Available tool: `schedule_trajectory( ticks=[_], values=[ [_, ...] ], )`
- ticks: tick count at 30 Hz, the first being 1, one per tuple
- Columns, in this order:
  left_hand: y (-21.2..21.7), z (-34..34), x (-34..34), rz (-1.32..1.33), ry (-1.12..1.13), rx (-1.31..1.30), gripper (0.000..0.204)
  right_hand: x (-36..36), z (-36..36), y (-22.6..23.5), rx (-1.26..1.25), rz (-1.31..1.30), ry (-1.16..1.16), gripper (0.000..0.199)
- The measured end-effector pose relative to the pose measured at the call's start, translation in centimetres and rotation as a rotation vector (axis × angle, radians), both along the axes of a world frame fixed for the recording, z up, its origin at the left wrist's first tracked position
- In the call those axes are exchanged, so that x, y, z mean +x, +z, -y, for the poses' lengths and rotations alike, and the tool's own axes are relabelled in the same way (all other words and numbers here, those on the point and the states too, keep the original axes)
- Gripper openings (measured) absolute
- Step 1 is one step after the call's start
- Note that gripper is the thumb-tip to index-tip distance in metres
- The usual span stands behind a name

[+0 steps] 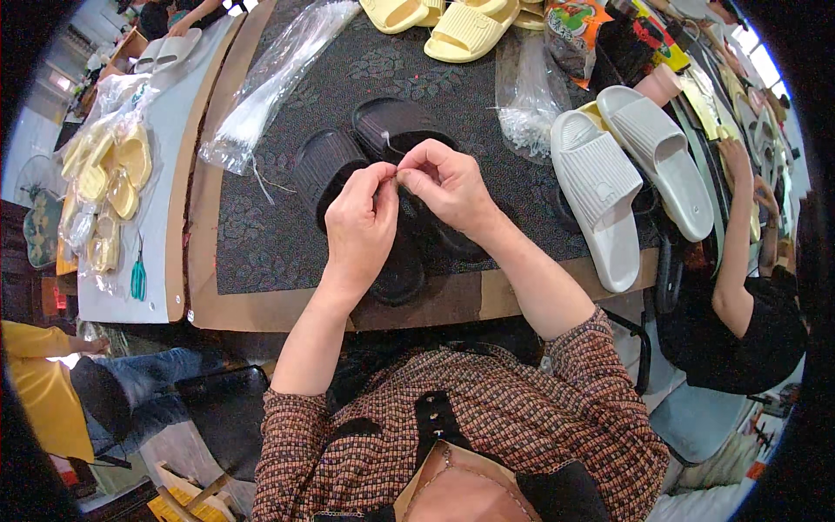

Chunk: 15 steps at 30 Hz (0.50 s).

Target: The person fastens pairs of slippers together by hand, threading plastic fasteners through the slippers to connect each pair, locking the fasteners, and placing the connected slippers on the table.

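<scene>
Pinching: a thin white tie (389,148) is gripped between left hand (359,222) and right hand (445,184), fingertips closed.
Black slippers (335,165): laid beneath the hands, on the patterned mat (261,235).
White slippers (626,170): placed at 3 o'clock.
Tie bag (270,83): placed at 11 o'clock.

At your table's right edge lies a pair of white slippers (628,174); yellow slippers (452,22) sit at the far edge, teal scissors (138,278) on the side table.

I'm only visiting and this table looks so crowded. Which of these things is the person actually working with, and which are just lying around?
In use:
left hand
right hand
black slippers
thin white tie, pinched between the fingers

Lying about:
white slippers
yellow slippers
bag of white ties
green snips
bagged yellow slippers
</scene>
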<state>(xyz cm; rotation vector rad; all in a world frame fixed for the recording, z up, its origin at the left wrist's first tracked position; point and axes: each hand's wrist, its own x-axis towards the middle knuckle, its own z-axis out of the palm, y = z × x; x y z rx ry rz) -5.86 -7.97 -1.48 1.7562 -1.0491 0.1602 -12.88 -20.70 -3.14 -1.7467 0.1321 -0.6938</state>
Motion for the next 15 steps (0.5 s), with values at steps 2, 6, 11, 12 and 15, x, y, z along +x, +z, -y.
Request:
schedule_trajectory(
  ticks=[2, 6, 11, 12, 15],
  values=[
    [0.0, -0.1, 0.1, 0.008, -0.022, 0.018, 0.011, -0.1, 0.0, 0.0, -0.017, 0.010, -0.016, 0.005],
    [0.3, -0.2, -0.1, 0.021, -0.016, 0.041, 0.012, -0.2, -0.1, 0.2, -0.076, 0.025, -0.048, 0.005],
    [0.0, -0.1, -0.1, 0.033, -0.027, 0.014, 0.010, -0.5, -0.1, 0.2, 0.000, 0.025, -0.047, 0.004],
    [0.0, -0.2, 0.0, 0.034, -0.027, 0.014, 0.010, -0.5, 0.0, 0.3, 0.028, 0.021, -0.037, 0.003],
    [-0.4, -0.6, 0.3, -0.171, -0.017, 0.012, 0.005, 0.0, 0.7, 0.3, 0.172, 0.043, 0.050, 0.006]
  ],
)
